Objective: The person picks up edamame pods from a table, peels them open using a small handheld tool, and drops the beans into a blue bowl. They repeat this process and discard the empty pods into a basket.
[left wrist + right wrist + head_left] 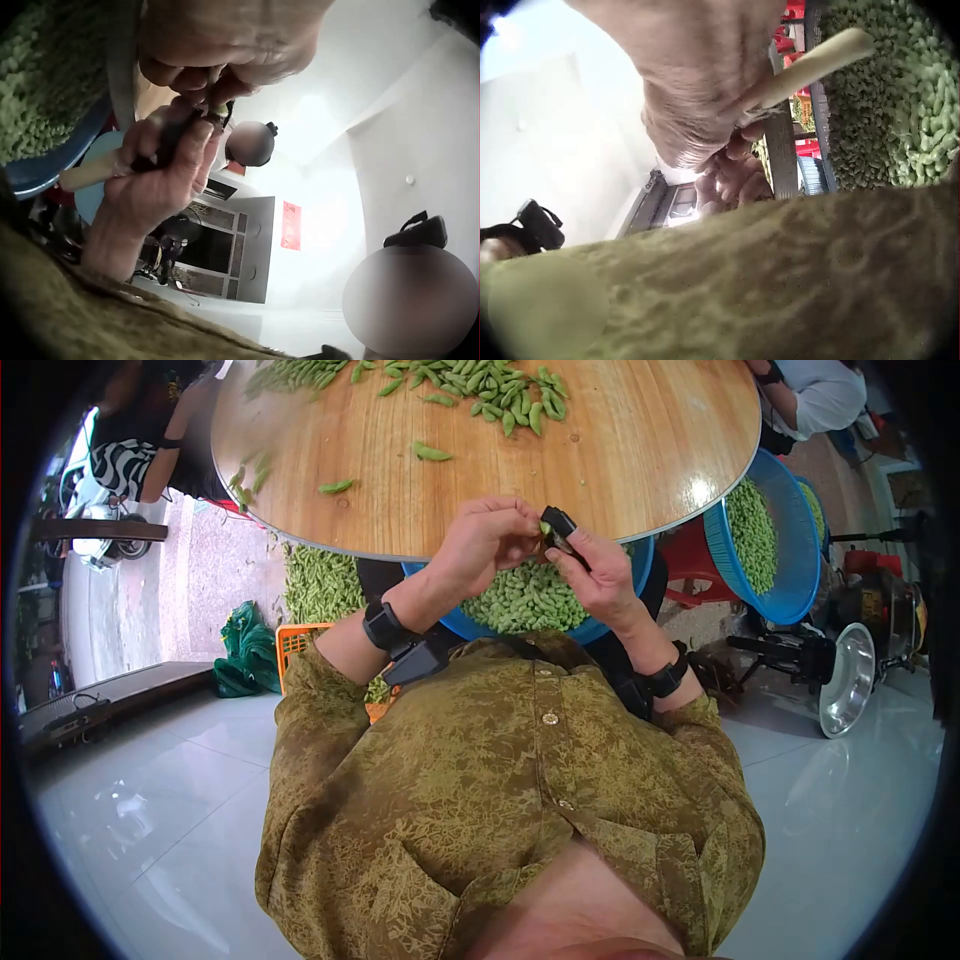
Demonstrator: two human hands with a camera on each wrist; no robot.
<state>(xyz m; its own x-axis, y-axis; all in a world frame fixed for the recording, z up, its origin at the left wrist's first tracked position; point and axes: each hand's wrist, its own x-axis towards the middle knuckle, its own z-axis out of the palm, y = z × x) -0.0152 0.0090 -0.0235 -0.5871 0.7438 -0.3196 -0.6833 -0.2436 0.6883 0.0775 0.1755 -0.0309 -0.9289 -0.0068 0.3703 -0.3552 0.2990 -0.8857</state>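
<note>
Close together above the table's near edge, both hands meet at a small green pod. The left hand pinches its end between thumb and fingertips. Curled round a tool with a pale handle and a dark end, the right hand holds it against the pod. In the left wrist view the left hand is above and the right hand below, the pod between them. The right wrist view shows the back of the right hand; the pod is hidden there.
Green pods lie scattered on the round wooden table. Beneath the hands is a blue tub of green beans; another blue tub stands at the right. An orange basket is at the left. Two people sit across the table.
</note>
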